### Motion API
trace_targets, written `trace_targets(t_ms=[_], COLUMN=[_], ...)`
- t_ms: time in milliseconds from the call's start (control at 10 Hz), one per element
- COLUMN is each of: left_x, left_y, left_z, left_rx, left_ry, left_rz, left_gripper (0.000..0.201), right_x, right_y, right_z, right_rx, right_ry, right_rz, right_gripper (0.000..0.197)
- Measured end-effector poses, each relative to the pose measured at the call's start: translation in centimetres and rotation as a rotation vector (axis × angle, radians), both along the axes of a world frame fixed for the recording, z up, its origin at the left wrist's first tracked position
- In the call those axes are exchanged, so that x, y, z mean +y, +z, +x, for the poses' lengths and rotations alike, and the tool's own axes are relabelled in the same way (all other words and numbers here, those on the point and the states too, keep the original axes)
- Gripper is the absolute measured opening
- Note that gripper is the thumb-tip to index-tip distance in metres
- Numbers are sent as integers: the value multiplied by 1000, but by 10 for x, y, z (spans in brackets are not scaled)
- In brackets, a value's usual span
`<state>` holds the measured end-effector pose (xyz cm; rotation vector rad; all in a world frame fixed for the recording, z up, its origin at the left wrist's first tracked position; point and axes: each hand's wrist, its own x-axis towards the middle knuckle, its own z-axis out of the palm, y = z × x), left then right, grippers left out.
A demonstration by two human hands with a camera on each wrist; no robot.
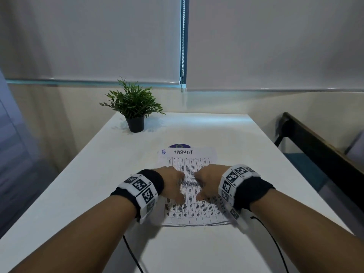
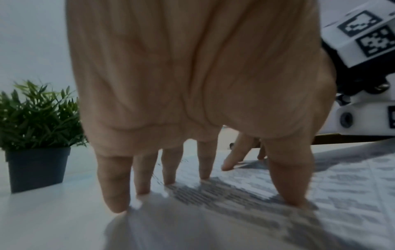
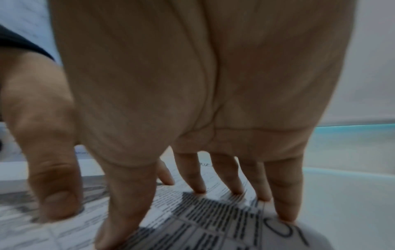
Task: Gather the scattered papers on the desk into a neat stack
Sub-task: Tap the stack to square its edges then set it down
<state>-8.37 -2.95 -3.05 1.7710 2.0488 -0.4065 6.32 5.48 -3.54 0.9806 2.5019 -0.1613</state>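
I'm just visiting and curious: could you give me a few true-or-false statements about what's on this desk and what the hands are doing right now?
1. Both hands rest on the paper stack. True: left hand and right hand press it with straight fingers.
2. The potted plant stands on the papers. False: it stands apart, at the desk's far left.
3. The top sheet is blank. False: it carries a printed table.
4. Something purple peeks out beyond the stack's far edge. True.
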Motion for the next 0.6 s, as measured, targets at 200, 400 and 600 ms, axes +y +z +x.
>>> trace_targets(t_ms=[200, 400, 600], left_x=[-4, -9, -11], left_y=[-3, 1, -6], left_z=[-7, -6, -14], left_rx=[77, 58, -131], left_ry=[-51, -46, 6], left_rz=[-128, -130, 65], left_gripper=[97, 96, 94], right_x=[2, -5, -8], right_y=[-17, -10, 3], right_z=[-3, -3, 1], right_rx=[-111, -80, 124], right_ry=[6, -17, -103], right_rz=[32, 8, -55], right_gripper=[82, 79, 71])
